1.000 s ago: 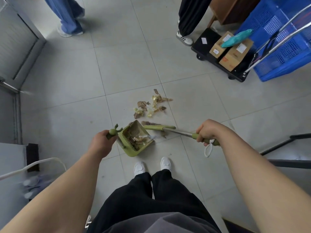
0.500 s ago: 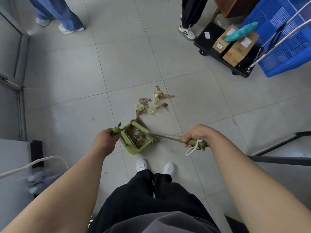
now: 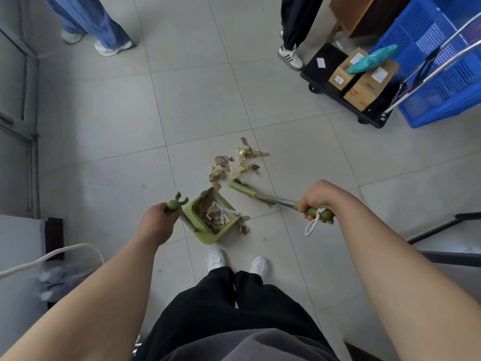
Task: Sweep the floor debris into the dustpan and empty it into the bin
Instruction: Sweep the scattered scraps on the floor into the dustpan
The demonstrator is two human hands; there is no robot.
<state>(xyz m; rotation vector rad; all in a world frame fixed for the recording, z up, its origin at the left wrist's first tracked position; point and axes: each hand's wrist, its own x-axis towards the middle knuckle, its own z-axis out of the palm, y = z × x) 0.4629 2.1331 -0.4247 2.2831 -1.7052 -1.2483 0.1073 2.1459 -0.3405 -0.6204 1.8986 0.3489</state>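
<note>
My left hand [image 3: 156, 222] grips the knobbed handle of a green dustpan [image 3: 205, 234] resting on the grey tile floor in front of my feet. Brown and white scraps lie inside the pan, and a few sit just off its right edge. My right hand [image 3: 316, 198] is closed around the green grip of a short broom [image 3: 243, 188] with a metal shaft; its head lies on the floor between the pan and a pile of brown and gold debris [image 3: 235, 162] further out. No bin is in view.
Two people stand at the top: blue trousers [image 3: 91, 22] at left, black trousers and a striped shoe [image 3: 290, 56] at right. A black trolley [image 3: 322, 74] with cardboard boxes and a blue crate [image 3: 437, 58] fill the upper right. A grey door frame and a white cable run along the left.
The broom head has left the dustpan and swung out to the right and forward, toward the debris pile. A few scraps now lie beside the pan's right edge. My left hand has stayed on the handle.
</note>
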